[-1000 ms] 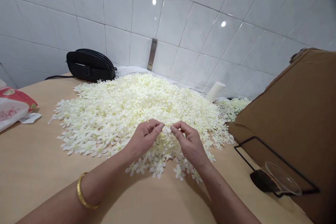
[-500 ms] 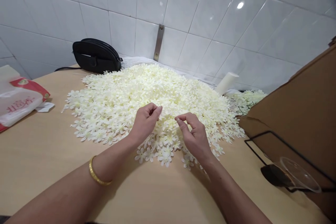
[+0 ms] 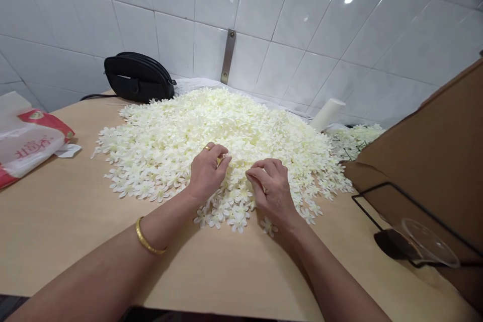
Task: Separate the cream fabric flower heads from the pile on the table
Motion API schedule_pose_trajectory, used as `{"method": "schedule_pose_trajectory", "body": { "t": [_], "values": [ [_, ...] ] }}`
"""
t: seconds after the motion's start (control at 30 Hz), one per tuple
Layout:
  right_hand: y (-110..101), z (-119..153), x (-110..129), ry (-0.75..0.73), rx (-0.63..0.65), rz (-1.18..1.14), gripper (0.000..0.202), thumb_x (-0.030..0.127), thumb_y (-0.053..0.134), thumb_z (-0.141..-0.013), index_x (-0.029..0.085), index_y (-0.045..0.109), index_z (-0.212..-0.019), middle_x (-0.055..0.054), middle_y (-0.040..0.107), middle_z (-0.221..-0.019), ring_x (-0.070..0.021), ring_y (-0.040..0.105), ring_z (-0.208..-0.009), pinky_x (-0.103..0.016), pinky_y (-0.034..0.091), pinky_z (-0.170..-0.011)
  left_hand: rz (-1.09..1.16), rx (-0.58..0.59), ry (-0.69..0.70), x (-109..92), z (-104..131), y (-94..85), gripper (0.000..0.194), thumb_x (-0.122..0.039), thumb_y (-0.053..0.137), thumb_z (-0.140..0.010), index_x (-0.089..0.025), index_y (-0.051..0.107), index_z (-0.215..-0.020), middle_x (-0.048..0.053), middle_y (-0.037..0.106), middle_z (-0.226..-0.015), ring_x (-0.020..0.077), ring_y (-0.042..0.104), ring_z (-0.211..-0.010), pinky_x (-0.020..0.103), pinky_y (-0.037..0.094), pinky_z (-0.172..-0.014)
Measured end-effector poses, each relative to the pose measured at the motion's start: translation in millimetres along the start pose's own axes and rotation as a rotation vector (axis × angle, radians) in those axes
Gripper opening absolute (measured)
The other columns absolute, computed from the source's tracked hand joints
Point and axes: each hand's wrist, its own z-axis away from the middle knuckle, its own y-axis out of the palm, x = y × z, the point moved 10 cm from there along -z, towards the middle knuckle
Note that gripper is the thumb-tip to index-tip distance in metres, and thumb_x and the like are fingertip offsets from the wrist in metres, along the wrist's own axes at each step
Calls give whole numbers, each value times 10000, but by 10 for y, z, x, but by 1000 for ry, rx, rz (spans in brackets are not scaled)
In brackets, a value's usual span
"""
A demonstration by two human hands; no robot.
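Note:
A broad heap of artificial cream-white flower heads [image 3: 181, 131] covers the middle of the table. My left hand [image 3: 209, 168], with a ring on one finger, is over the near side of the heap. Its thumb and forefinger are brought close together in a pinch; whatever lies between the tips blends into the white blossoms. To the right, my right hand [image 3: 272, 188] is closed, thumb tip pressed to the fingertips. Anything in that pinch is too small to make out. The hands are a short gap apart. Several loose flower heads [image 3: 237, 219] lie below and between them.
A black bag [image 3: 138, 78] stands at the back left by the tiled wall. At the left edge lies a red and white plastic bag [image 3: 33, 146]. A white roll [image 3: 327, 114] leans behind the heap. Sunglasses [image 3: 396, 244] and a cardboard box [image 3: 426, 146] occupy the right side.
My left hand has turned slightly, its ring now showing and its fingers straighter. My right hand has shifted a little left, its fingers more tightly together. The view has tilted slightly.

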Motion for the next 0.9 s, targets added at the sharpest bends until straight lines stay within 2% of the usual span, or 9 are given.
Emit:
{"method": "schedule_pose_trajectory", "body": {
  "t": [0.17, 0.37, 0.5, 0.63, 0.77, 0.9],
  "values": [
    [-163, 66, -30, 7, -19, -19, 153, 145, 469, -811, 205, 596, -872, -56, 563, -865, -211, 457, -884, -376, 352, -754, 5, 14, 22, -21, 7, 25, 109, -236, 489, -781, -184, 568, -726, 17, 527, -736, 157, 505, -706, 263, 374, -630],
    [-186, 296, 8, 61, 110, -44, 135, 157, 467, -822, 201, 595, -815, -48, 549, -846, -200, 455, -872, -375, 349, -763, 111, -8, -19, 36, -6, 6, 91, -226, 511, -755, -177, 569, -704, 0, 496, -674, 142, 469, -653, 258, 354, -624],
    [-119, 372, 42, 71, 171, -30, 179, 136, 476, -806, 210, 589, -924, -57, 542, -916, -210, 440, -918, -381, 349, -784, 250, 8, -74, 53, -2, 22, 155, -232, 477, -771, -165, 531, -642, -20, 457, -582, 110, 409, -544, 230, 336, -537],
    [31, 315, 107, 9, 229, 34, 247, 146, 512, -774, 224, 579, -999, -67, 532, -960, -226, 427, -929, -393, 347, -787, 349, 47, -78, 4, 17, 60, 141, -277, 469, -783, -161, 531, -732, -36, 438, -558, 94, 384, -491, 208, 327, -476],
    [111, 256, 102, -15, 215, 70, 154, 117, 474, -789, 202, 595, -834, -65, 542, -887, -214, 431, -883, -377, 341, -752, 136, 44, -11, 6, 12, 60, 116, -266, 484, -783, -180, 527, -849, -43, 460, -564, 109, 426, -510, 223, 353, -517],
    [100, 256, 41, 19, 190, 36, 146, 109, 452, -807, 187, 565, -758, -58, 550, -837, -201, 432, -853, -369, 334, -750, -49, -6, 17, 60, -17, 15, 75, -194, 507, -759, -191, 558, -815, 15, 549, -722, 170, 502, -695, 273, 363, -611]
  ]
}}
